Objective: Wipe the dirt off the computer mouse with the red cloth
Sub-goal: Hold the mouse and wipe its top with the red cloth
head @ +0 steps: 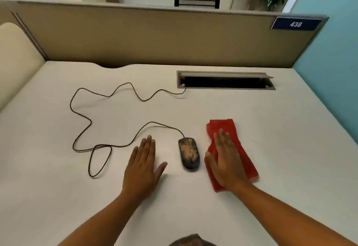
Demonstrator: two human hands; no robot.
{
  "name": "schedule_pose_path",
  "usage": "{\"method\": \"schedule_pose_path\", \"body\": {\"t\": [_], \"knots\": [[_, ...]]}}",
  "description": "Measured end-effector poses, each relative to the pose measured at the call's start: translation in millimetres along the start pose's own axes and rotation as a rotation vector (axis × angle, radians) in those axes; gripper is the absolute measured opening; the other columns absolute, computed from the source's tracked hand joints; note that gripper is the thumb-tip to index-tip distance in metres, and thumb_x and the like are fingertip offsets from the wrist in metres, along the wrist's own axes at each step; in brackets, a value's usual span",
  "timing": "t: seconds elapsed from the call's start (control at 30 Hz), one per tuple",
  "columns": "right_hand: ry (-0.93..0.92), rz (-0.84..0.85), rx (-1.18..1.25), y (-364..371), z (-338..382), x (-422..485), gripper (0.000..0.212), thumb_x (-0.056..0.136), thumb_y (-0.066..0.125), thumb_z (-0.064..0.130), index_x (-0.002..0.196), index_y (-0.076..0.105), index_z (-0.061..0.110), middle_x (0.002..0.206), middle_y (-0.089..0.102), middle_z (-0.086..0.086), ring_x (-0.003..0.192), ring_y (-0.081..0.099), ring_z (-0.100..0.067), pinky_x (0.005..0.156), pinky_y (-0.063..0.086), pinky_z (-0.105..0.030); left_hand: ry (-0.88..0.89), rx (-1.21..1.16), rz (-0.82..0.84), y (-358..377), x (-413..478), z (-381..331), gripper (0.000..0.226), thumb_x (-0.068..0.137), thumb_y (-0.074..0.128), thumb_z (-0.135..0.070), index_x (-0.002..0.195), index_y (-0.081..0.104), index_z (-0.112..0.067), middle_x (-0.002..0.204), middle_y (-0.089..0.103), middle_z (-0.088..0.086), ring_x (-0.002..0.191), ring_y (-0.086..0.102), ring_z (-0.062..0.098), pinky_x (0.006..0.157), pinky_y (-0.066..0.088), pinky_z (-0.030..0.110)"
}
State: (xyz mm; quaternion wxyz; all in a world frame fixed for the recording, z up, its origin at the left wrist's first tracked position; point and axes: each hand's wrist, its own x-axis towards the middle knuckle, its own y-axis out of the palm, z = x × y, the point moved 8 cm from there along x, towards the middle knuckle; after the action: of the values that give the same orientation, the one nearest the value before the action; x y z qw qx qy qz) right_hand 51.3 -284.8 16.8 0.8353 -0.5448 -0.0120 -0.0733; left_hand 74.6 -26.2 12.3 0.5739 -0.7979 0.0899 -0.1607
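Observation:
A black computer mouse (189,152) smeared with tan dirt lies on the white desk (271,129), between my two hands. Just right of it lies a folded red cloth (242,148). My right hand (225,160) rests flat on top of the cloth, fingers straight and together, not gripping it. My left hand (143,166) lies flat on the desk to the left of the mouse, a short gap away, holding nothing.
The mouse's black cable (85,121) loops across the left half of the desk and runs into an open cable slot (224,80) at the back. A tan partition (155,36) closes the far edge, and a blue wall (329,71) stands on the right.

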Motion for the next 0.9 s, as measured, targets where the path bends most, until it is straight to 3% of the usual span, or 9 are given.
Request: {"method": "schedule_pose_path", "body": {"t": [0.13,0.3,0.57,0.77,0.9], "knots": [[0.055,0.065,-0.035,18.6,-11.8,-11.2,0.072,0.101,0.039,0.049,0.158,0.010,0.016,0.165,-0.001,0.001,0.153,-0.003,-0.019,0.123,0.009,-0.042,-0.040,-0.002,0.027,16.8,-9.8,5.6,0.075,0.096,0.032,-0.054,0.150,0.029,-0.002,0.158,0.024,0.009,0.146,0.019,0.021,0.119,0.007,0.032],[0.089,0.053,0.065,17.8,-17.4,-9.1,0.070,0.100,0.045,0.047,0.157,0.019,0.017,0.163,0.004,0.008,0.152,0.000,-0.014,0.122,0.007,-0.037,-0.071,-0.052,0.033,29.9,-14.6,11.1,0.073,0.097,0.030,-0.057,0.152,0.027,-0.009,0.159,0.023,0.004,0.148,0.011,0.014,0.120,0.006,0.031],[0.114,-0.084,0.083,-15.8,-23.9,27.6,0.060,0.094,0.062,0.040,0.146,0.044,0.017,0.158,0.036,-0.004,0.147,0.029,-0.025,0.117,0.028,-0.049,-0.089,-0.082,0.026,26.6,-14.5,10.0,0.072,0.096,0.031,-0.057,0.151,0.029,-0.010,0.159,0.021,0.001,0.149,0.009,0.012,0.120,0.005,0.030],[0.159,0.057,-0.123,-2.1,-37.5,59.8,0.086,0.083,0.060,0.066,0.153,0.026,0.031,0.163,0.023,-0.002,0.149,0.022,-0.029,0.112,0.031,-0.053,-0.089,-0.084,0.029,21.7,-12.7,6.9,0.072,0.096,0.034,-0.057,0.151,0.029,-0.012,0.159,0.021,0.000,0.149,0.006,0.010,0.120,0.002,0.027],[0.130,0.080,-0.203,8.9,-44.0,59.4,0.072,0.090,0.051,0.062,0.153,0.028,0.034,0.162,0.027,-0.003,0.147,0.024,-0.030,0.108,0.034,-0.055,-0.061,-0.103,0.032,21.3,-12.6,4.5,0.070,0.096,0.036,-0.055,0.151,0.031,-0.011,0.159,0.022,0.000,0.149,0.009,0.011,0.120,0.005,0.028]]}}
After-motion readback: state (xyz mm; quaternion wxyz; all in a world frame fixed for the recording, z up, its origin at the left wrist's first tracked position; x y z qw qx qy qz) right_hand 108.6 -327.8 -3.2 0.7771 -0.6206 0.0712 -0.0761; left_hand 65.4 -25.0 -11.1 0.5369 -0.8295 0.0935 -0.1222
